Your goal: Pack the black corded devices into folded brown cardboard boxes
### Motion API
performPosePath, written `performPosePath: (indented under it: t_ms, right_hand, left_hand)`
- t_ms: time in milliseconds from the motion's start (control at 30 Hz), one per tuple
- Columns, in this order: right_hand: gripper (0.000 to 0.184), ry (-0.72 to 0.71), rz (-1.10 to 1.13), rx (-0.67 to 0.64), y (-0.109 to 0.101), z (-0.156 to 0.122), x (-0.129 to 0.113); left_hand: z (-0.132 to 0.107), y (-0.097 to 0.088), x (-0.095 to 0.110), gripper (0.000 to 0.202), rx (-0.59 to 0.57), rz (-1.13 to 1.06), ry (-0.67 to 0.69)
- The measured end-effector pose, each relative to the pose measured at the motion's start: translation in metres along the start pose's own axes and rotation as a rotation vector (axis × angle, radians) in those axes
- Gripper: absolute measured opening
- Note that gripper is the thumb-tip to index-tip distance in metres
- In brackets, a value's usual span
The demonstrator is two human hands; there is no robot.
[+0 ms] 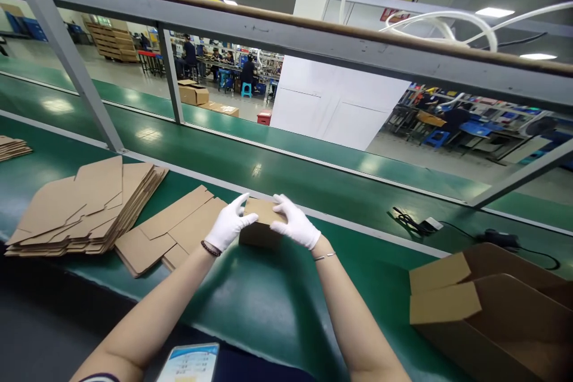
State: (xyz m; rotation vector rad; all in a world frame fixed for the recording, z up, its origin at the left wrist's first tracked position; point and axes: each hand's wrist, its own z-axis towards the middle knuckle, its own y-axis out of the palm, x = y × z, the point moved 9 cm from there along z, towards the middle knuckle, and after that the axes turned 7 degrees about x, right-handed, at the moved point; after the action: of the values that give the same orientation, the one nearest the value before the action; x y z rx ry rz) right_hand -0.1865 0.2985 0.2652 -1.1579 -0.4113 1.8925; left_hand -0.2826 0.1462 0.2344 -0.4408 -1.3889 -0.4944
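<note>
A small brown cardboard box [262, 237] stands on the green work surface in front of me, its top face closed. My left hand [230, 224], in a white glove, grips its left side with the thumb over the top. On the opposite side my right hand [295, 224], gloved too, holds the right edge, thumb and fingers around the top corner. Left of the box lie a few flat cardboard blanks [179, 224], partly behind my left forearm. Farther left is a thick pile of folded cardboard blanks [89, 209].
An open cardboard carton [465, 322] stands at the right edge. Near it a black cable with an adapter [418, 224] lies on the green bench [250, 304]. A metal frame [286, 30] crosses above the bench; a conveyor belt [215, 146] runs behind. People sit at distant workstations.
</note>
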Motion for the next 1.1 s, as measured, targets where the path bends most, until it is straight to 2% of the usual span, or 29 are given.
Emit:
performPosePath:
  t_ms: [67,167,233,300,467,567,733,867,933,1033,1100]
  right_hand:
    - [0.044,-0.169,-0.215,-0.067,0.011,0.002,-0.021]
    - [0.038,-0.321,-0.385,-0.061,0.019,0.003,-0.039]
    - [0.038,-0.352,-0.469,-0.068,0.022,0.004,-0.041]
    - [0.037,-0.352,-0.542,-0.082,0.026,0.003,-0.04]
    - [0.036,-0.334,-0.628,-0.093,0.027,0.002,-0.038]
    - [0.037,-0.348,-0.659,-0.144,0.029,0.003,-0.04]
    - [0.036,-0.359,-0.677,-0.213,0.033,0.007,-0.044]
    - [0.036,-0.307,-0.614,-0.176,0.033,0.007,-0.037]
    - [0.047,-0.281,-0.512,-0.15,0.031,0.003,-0.032]
    - [0.072,-0.186,-0.302,-0.036,0.02,-0.009,-0.021]
    - [0.073,-0.054,-0.199,0.133,0.008,-0.019,-0.009]
  left_hand:
    - [0.003,-0.002,0.003,0.072,0.029,-0.016,0.062]
    - [0.004,-0.011,0.002,0.046,0.168,0.096,0.181]
    - [0.004,-0.017,-0.001,0.031,0.24,0.159,0.23]
    - [0.004,-0.022,-0.002,0.025,0.272,0.18,0.27]
    - [-0.001,-0.025,0.006,0.022,0.252,0.245,0.443]
    - [-0.004,-0.024,0.004,0.026,0.245,0.289,0.546]
    - [-0.007,-0.024,-0.005,0.033,0.272,0.359,0.647]
    - [-0.007,-0.024,-0.008,0.034,0.286,0.418,0.683]
    - [-0.007,-0.024,-0.008,0.034,0.288,0.442,0.699]
    - [-0.008,-0.023,-0.008,0.033,0.293,0.464,0.72]
    - [-0.009,-0.022,-0.008,0.033,0.297,0.468,0.731]
